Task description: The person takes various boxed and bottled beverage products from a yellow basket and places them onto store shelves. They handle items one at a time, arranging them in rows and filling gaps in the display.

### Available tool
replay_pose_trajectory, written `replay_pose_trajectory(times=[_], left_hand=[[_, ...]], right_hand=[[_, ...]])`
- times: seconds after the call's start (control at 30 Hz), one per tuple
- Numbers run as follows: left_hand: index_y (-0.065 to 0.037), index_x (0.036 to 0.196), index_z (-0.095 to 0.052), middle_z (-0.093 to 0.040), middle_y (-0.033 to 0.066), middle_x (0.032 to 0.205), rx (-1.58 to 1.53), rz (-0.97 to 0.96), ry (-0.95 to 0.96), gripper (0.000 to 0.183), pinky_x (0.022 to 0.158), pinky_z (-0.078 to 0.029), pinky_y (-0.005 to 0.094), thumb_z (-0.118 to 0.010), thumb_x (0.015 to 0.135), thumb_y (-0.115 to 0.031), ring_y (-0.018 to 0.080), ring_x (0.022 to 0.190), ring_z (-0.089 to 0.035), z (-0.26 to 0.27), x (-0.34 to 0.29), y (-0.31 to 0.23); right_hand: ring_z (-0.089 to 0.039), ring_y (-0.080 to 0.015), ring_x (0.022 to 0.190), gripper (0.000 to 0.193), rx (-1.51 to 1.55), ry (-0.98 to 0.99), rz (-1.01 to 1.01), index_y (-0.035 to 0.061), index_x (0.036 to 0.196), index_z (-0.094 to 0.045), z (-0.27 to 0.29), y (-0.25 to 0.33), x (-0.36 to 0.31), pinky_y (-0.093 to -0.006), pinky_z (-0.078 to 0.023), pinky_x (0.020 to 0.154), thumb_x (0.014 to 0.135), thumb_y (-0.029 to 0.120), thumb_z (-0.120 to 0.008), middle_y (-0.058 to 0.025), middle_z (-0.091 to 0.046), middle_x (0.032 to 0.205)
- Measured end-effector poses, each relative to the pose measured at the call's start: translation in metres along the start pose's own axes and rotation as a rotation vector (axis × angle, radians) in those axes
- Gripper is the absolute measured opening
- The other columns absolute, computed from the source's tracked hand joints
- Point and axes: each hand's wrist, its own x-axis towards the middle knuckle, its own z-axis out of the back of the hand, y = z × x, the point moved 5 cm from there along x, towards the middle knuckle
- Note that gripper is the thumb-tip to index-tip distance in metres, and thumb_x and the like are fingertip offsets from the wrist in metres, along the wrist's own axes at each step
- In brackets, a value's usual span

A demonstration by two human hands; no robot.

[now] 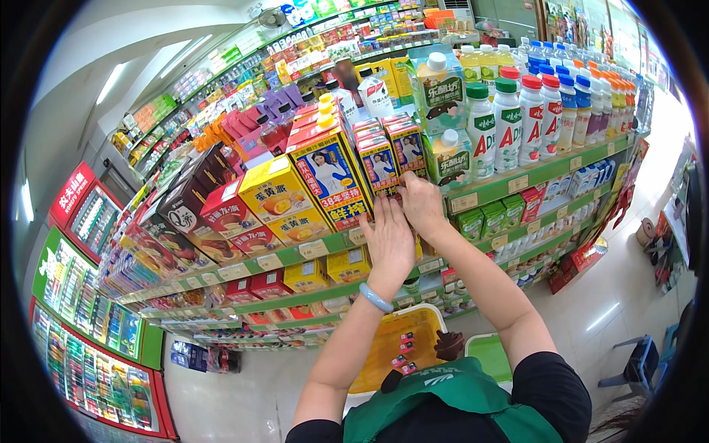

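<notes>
My left hand (390, 240) lies against the lower front of a small black, yellow and blue drink carton (382, 165), its fingers stretched upward. Beside it, my right hand (422, 204) has its fingers curled at the bottom of the neighbouring drink carton (408, 148); the palm side is hidden. More of these cartons stand in rows behind. A larger yellow and blue box (330, 175) of matching design stands just left of my left hand. Two pale green bottle packs (450, 159) stand to the right of my right hand.
The green shelf edge (317, 249) runs below my hands. White bottles with coloured caps (507, 127) fill the right end, and yellow snack boxes (278, 198) stand leftward. Below my arms is a yellow tub (419, 319) holding small packets. A blue stool (634, 362) stands at right.
</notes>
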Motion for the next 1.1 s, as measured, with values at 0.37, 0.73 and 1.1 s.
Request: replay_pose_trajectory(times=[0.37,0.73,1.1], left_hand=[[0.003,0.131,-0.042,-0.040,0.0223,0.139,-0.108,-0.108,-0.118,0.062,0.108,-0.023,0.0551,-0.063,0.076,-0.013,0.0344,0.133,-0.033,-0.003,-0.016,-0.007],[0.005,0.116,-0.054,-0.054,0.0217,0.122,-0.692,0.215,0.535,0.039,0.096,-0.041,0.0432,-0.061,0.080,-0.008,0.0360,0.109,-0.054,-0.133,-0.272,0.031],[0.005,0.118,-0.048,-0.048,0.0201,0.130,-0.630,0.550,1.115,0.044,0.079,-0.052,0.0443,-0.060,0.077,-0.006,0.0376,0.099,-0.060,-0.273,-0.506,-0.001]], right_hand=[[-0.055,-0.0351,0.102,0.029,-0.023,-0.207,0.343,0.0043,0.104,-0.058,0.035,0.014,-0.031,-0.0394,-0.048,0.087,0.076,0.002,-0.063,-0.0161,-0.058,0.113],[-0.060,-0.0308,0.092,0.025,0.174,0.650,0.200,0.0014,0.095,-0.059,-0.059,-0.038,-0.297,-0.0376,-0.052,0.079,0.070,0.002,-0.060,-0.0135,-0.061,0.100],[-0.061,-0.0319,0.096,0.040,-0.091,1.420,0.154,-0.0014,0.116,-0.049,-0.158,-0.119,-0.576,-0.0382,-0.054,0.079,0.078,0.009,-0.057,-0.0183,-0.056,0.110]])
